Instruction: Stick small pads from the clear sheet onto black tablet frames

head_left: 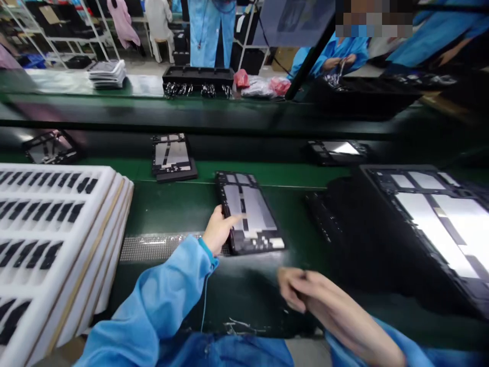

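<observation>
The tablet unit (263, 206) is located at mid-table, its near edge toward the wearer; whether its underside meets the table (171, 204) cannot be determined. Bare green surface lies along its left edge up to the stacked white trays (97, 229), and a narrower gap separates its right edge from the dark stack (347, 250). The left hand (219, 229) grips the unit at its left edge, thumb laid over the upper face, fingers closed on the side. The right hand (298, 288), blurred, is near the unit's lower right corner, apart from it, fingers curled; whether they grasp anything cannot be told. A gridded strip (153, 248) runs left of the left hand. Beyond the far edge sits another unit (171, 154).
</observation>
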Tool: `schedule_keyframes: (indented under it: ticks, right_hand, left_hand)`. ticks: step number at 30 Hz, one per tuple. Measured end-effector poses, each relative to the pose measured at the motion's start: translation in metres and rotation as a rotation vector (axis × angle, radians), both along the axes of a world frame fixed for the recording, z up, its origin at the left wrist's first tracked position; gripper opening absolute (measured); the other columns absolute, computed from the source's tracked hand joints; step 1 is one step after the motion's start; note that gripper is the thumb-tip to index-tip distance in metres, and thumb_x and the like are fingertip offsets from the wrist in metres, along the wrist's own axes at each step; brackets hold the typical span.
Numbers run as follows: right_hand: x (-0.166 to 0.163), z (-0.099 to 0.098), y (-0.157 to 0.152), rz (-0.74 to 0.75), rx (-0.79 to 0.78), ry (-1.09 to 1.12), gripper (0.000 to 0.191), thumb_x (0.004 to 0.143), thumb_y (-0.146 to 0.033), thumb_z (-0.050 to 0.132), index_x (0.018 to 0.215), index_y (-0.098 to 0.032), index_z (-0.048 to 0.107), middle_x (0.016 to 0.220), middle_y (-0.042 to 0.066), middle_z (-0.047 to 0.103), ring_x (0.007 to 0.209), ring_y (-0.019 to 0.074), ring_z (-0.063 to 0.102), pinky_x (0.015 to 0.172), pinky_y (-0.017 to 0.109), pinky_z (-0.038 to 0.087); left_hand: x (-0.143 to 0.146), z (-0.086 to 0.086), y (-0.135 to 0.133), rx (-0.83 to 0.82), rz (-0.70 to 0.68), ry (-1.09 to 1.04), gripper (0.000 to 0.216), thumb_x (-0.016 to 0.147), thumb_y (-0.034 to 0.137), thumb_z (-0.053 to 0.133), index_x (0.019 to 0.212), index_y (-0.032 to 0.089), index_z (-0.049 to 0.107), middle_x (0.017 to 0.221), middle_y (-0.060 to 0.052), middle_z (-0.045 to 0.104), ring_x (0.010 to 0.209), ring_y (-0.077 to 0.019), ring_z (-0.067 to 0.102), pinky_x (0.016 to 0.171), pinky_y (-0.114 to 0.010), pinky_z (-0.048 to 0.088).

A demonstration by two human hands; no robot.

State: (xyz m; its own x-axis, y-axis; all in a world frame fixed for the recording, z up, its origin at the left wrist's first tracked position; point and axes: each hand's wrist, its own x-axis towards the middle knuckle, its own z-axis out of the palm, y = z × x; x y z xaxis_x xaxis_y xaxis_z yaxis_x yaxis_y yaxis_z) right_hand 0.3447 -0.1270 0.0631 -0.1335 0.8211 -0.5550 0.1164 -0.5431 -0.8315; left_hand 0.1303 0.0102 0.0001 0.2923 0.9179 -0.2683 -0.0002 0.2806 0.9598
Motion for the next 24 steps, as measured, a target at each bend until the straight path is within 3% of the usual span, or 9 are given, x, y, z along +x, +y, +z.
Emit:
schedule_keyframes:
  ticks: [3,5,7,10,12,15,17,20,24]
  right_hand:
    - [0.052,0.000,-0.067,-0.247,0.045,-0.171,0.059,0.075,-0.091,0.060,0.051,-0.039,0.071,0.071,0.018,0.064,0.072,0.0419,0.065,0.065,0.062,0.051]
    - [0.072,0.001,-0.082,-0.427,0.081,-0.296,0.056,0.069,-0.092,0.061,0.050,-0.041,0.072,0.067,0.021,0.063,0.060,0.0397,0.059,0.054,0.061,0.045]
    - [0.074,0.004,-0.078,-0.461,0.130,-0.308,0.051,0.071,-0.088,0.069,0.059,-0.040,0.080,0.073,0.022,0.069,0.055,0.0339,0.058,0.051,0.059,0.047]
    - [0.050,0.009,-0.046,-0.261,0.225,-0.186,0.033,0.082,-0.071,0.085,0.083,-0.039,0.091,0.089,0.016,0.078,0.059,0.0273,0.066,0.054,0.050,0.059]
    - [0.026,0.005,-0.012,-0.098,0.334,-0.135,0.024,0.092,-0.060,0.087,0.103,-0.039,0.092,0.096,0.009,0.082,0.072,0.0254,0.076,0.065,0.043,0.067]
    - [-0.007,-0.017,0.041,0.106,0.613,-0.256,0.023,0.102,-0.051,0.082,0.113,-0.031,0.087,0.112,0.008,0.086,0.104,0.0281,0.083,0.098,0.045,0.069]
    - [-0.020,-0.038,0.069,0.189,0.723,-0.358,0.021,0.105,-0.046,0.079,0.113,-0.027,0.082,0.114,0.008,0.086,0.108,0.0279,0.082,0.104,0.046,0.067]
    - [-0.030,-0.064,0.087,0.272,0.685,-0.306,0.023,0.108,-0.045,0.074,0.116,-0.024,0.077,0.112,0.008,0.086,0.103,0.0249,0.083,0.096,0.041,0.069]
    - [-0.031,-0.072,0.085,0.296,0.589,-0.195,0.031,0.109,-0.055,0.075,0.117,-0.025,0.077,0.115,0.007,0.085,0.112,0.0260,0.083,0.104,0.042,0.068]
  left_hand:
    - [-0.016,0.003,-0.041,0.016,-0.267,0.035,0.039,0.100,0.035,0.086,0.134,0.017,0.077,0.123,-0.010,0.083,0.108,-0.0253,0.081,0.097,-0.042,0.070]
    - [-0.029,0.009,-0.069,0.051,-0.484,0.094,0.034,0.088,0.025,0.091,0.121,0.018,0.082,0.102,-0.005,0.086,0.090,-0.0229,0.083,0.082,-0.034,0.068]
    - [-0.039,0.016,-0.086,0.129,-0.631,0.203,0.029,0.084,0.023,0.088,0.113,0.021,0.084,0.087,0.000,0.083,0.075,-0.0200,0.079,0.070,-0.030,0.063]
    - [-0.050,0.025,-0.083,0.331,-0.625,0.476,0.017,0.095,0.035,0.077,0.102,0.020,0.082,0.088,-0.006,0.079,0.078,-0.0235,0.076,0.071,-0.035,0.058]
    - [-0.058,0.025,-0.063,0.471,-0.535,0.669,0.030,0.106,0.041,0.061,0.101,0.017,0.079,0.102,-0.015,0.078,0.093,-0.0287,0.076,0.078,-0.039,0.056]
    - [-0.072,0.015,-0.027,0.613,-0.546,0.825,0.028,0.108,0.033,0.055,0.111,0.021,0.080,0.111,-0.012,0.079,0.095,-0.0259,0.074,0.074,-0.035,0.048]
    - [-0.079,0.004,-0.011,0.673,-0.622,0.855,0.023,0.105,0.030,0.059,0.110,0.024,0.081,0.105,-0.007,0.080,0.088,-0.0224,0.073,0.069,-0.032,0.042]
    - [-0.085,-0.010,-0.005,0.716,-0.679,0.861,0.026,0.107,0.033,0.059,0.113,0.027,0.083,0.102,-0.004,0.080,0.086,-0.0212,0.072,0.068,-0.031,0.037]
    - [-0.084,-0.010,-0.010,0.803,-0.712,0.933,0.031,0.109,0.032,0.056,0.123,0.032,0.083,0.103,-0.002,0.081,0.091,-0.0232,0.075,0.070,-0.032,0.034]
